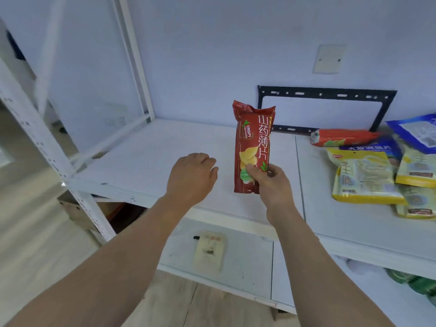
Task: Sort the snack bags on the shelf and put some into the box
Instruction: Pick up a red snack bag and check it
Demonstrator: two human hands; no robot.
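We have the red yam-crisp bag [252, 145] standing upright in the air above the white shelf [146, 159], its long side vertical and its printed face turned toward us. We judge it light and puffed with air, a thin slick film around brittle slices, so it wants a gentle pinch, not a squeeze; pressing the belly would likely crush what is inside. The flat crimped seams at top and bottom look like the safest places to take it, though a light hold across the lower body works too.

That is where our right hand [271, 178] has it: thumb across the front near the green round label, fingers wrapped behind, closed on the lower third, so most of the bag rises above the grip and only a short tail hangs below.

Our left hand [192, 175] hovers just beside the bag, palm down, fingers loosely curled, holding nothing and apart from the film.

Farther right, another red bag [342, 137] lies flat near the wall, with yellow bags [363, 178] and blue bags [417, 133] heaped beside it. We see no box in this view.
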